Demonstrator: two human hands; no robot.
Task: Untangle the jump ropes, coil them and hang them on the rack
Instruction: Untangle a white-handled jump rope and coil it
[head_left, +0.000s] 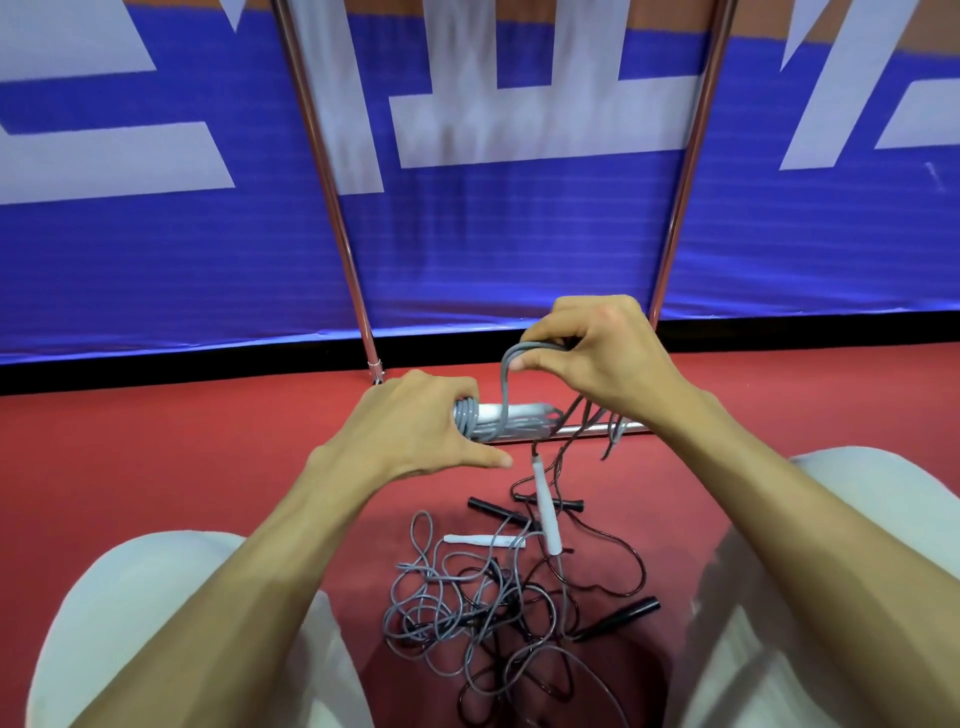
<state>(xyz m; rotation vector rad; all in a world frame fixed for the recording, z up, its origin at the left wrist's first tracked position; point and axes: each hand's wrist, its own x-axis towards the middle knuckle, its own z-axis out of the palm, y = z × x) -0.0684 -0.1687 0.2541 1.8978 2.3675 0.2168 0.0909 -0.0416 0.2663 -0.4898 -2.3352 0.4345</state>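
A person crouches on a red floor, and one white knee shows at the left. The left hand is curled round one end of a gray coil with a white handle inside it. The fingers wrap the coil and the thumb sticks out below. The coil is held up, just in front of the low bar of the rack. The rack stands at the far edge of the floor, by a blue banner.

Gray cord goes up from the coil to the right hand. That hand pinches a bunch of gray loops between thumb and fingers, a bit higher than the coil. Thin dark cords hang down from near this hand.

Below the hands, a pile of gray and dark ropes lies on the floor between the knees, all mixed up. Two white handles and some black handles are in the pile.
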